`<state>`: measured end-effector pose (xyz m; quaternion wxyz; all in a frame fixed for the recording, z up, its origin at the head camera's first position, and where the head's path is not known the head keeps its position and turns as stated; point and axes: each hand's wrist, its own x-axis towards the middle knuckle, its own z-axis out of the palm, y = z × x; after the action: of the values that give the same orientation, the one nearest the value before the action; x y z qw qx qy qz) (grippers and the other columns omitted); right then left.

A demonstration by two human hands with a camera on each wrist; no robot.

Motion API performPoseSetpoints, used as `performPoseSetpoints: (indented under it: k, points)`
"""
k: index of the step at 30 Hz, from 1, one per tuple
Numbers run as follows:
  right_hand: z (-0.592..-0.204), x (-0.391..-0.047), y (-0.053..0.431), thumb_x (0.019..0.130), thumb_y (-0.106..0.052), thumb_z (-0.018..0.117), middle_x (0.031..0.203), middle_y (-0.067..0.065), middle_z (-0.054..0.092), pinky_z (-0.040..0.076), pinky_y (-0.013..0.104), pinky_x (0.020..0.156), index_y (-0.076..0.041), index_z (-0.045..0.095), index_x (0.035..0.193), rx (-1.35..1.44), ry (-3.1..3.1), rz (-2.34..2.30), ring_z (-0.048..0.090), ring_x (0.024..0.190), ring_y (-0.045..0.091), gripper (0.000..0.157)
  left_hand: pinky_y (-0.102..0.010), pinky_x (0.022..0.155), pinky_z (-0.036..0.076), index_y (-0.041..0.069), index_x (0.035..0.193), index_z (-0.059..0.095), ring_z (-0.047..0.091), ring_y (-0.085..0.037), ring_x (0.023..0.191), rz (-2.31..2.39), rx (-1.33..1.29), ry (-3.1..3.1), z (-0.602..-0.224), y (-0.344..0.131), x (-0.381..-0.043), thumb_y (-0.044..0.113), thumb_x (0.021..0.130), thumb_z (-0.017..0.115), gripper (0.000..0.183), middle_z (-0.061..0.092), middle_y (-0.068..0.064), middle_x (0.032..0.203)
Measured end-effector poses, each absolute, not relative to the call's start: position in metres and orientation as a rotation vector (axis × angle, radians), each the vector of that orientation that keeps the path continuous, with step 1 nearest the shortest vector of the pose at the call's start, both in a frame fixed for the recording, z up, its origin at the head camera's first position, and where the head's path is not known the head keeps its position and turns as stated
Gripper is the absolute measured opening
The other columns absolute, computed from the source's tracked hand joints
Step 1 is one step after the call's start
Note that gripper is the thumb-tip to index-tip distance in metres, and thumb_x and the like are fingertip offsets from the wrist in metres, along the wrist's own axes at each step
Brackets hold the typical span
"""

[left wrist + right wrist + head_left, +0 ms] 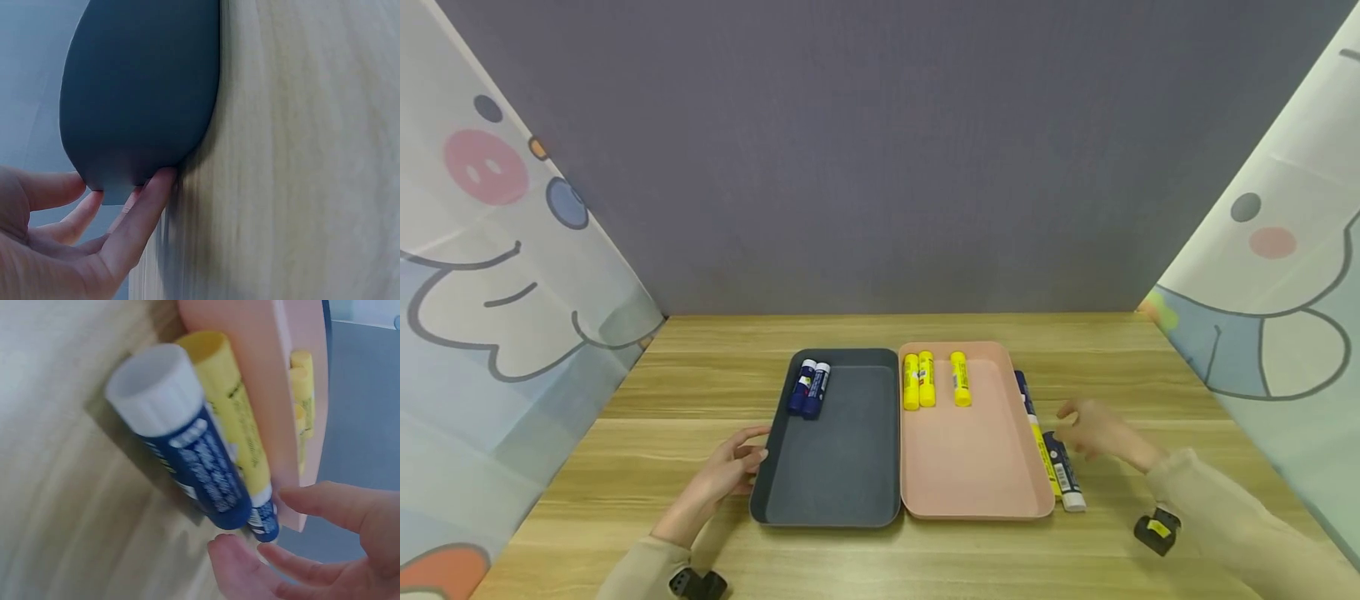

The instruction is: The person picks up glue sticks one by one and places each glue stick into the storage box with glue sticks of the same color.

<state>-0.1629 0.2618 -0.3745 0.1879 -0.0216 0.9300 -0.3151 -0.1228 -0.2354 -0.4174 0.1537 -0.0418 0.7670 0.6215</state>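
My left hand (718, 477) touches the left wall of a dark grey tray (842, 471); in the left wrist view, its thumb meets the rim and extended fingers lie against the wall. Two navy glue sticks (816, 392) lie in that tray's upper left. A pink tray (973, 467) adjoins it, holding three yellow glue sticks (961, 380) near the far side. Right of the pink tray, my empty right hand (1101, 432) hovers with loosely bent fingers beside a white-capped navy glue stick (200, 462). A yellow glue stick (237, 425) and another navy one (264, 523) line the tray's wall.
Both trays stand on a wood-grain table (700, 367). A dark grey panel (895, 167) rises behind it, and cartoon-printed sheets (1277, 275) flank both sides. Each wrist carries a small black camera (1157, 532).
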Motion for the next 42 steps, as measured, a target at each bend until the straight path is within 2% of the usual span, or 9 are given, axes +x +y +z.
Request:
performPoseSetpoints:
  k: [9, 19, 27, 42]
  points:
    - [-0.385, -0.154, 0.262, 0.078, -0.01, 0.059, 0.064, 0.009, 0.053, 0.049, 0.034, 0.051, 0.02, 0.039, 0.111, -0.012, 2.563, -0.878, 0.053, 0.055, 0.017, 0.049, -0.038, 0.064, 0.05, -0.002, 0.133, 0.029, 0.057, -0.021, 0.078, 1.781, -0.112, 2.198, -0.417, -0.235, -0.122, 0.009, 0.091, 0.046, 0.047, 0.05, -0.024, 0.11]
    - [-0.388, -0.149, 0.259, 0.078, -0.011, 0.059, 0.073, 0.013, 0.055, 0.05, 0.034, 0.052, 0.02, 0.037, 0.113, -0.022, 2.572, -0.849, 0.056, 0.059, 0.02, 0.051, -0.038, 0.063, 0.05, -0.003, 0.132, 0.03, 0.058, -0.02, 0.077, 1.788, -0.119, 2.201, -0.417, -0.233, -0.12, 0.007, 0.09, 0.046, 0.046, 0.052, -0.02, 0.107]
    - [-0.393, -0.153, 0.259, 0.079, -0.012, 0.059, 0.079, 0.017, 0.056, 0.05, 0.033, 0.052, 0.02, 0.038, 0.113, -0.005, 2.577, -0.82, 0.057, 0.06, 0.02, 0.051, -0.038, 0.063, 0.05, -0.003, 0.133, 0.028, 0.058, -0.021, 0.076, 1.789, -0.093, 2.201, -0.417, -0.235, -0.121, 0.008, 0.091, 0.046, 0.047, 0.05, -0.022, 0.109]
    - [-0.395, -0.155, 0.259, 0.079, -0.008, 0.057, 0.078, 0.017, 0.055, 0.051, 0.033, 0.054, 0.024, 0.039, 0.107, -0.004, 2.561, -0.831, 0.057, 0.061, 0.019, 0.046, -0.038, 0.064, 0.05, -0.002, 0.132, 0.03, 0.058, -0.02, 0.076, 1.792, -0.12, 2.208, -0.418, -0.235, -0.121, 0.007, 0.09, 0.046, 0.046, 0.051, -0.019, 0.107]
